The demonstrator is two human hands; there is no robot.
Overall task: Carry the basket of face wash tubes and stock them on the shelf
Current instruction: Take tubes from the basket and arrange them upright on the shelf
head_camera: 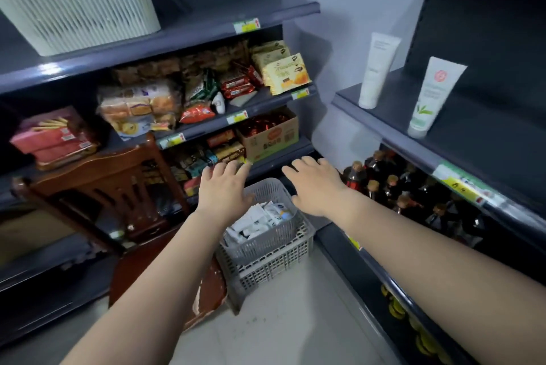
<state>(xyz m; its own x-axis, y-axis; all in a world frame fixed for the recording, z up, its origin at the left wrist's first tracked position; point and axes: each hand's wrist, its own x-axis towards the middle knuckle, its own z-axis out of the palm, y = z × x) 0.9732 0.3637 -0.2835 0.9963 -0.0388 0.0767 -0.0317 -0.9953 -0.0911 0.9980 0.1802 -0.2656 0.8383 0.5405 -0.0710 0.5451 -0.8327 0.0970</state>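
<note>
Both arms reach forward and down, palms facing away, over the grey basket (267, 242). The left hand (225, 188) has its fingers spread and straight, holding nothing, and sits over the basket's left rear rim; whether it touches the rim cannot be told. The right hand (313, 184) is likewise flat and splayed, empty, poised over the basket's right rear corner.

The basket holds a heap of white face wash tubes (260, 221) lying every which way, and it rests inside or on a paler grid crate (274, 270) on the tiled floor.

Left of the basket, close against the crate, stands a brown wooden chair (112, 184), its back tilted toward the snack shelves. Behind the basket, past the fingertips, an open cardboard box (270, 138) of red foil packets sits on a low shelf. Higher up behind it, yellow biscuit packs (283, 73), and further left bagged buns (141, 110) and pink wafer boxes (56, 140). A cream slatted bin (76, 1) tops that unit.

Right of the basket, dark bottles (393, 187) with tan caps crowd a lower shelf, just beside the right wrist. Above them on the dark shelf (484, 134), two tubes stand cap-down, well apart from the basket: a white tube (376, 70) and a green-and-white tube (432, 97).
</note>
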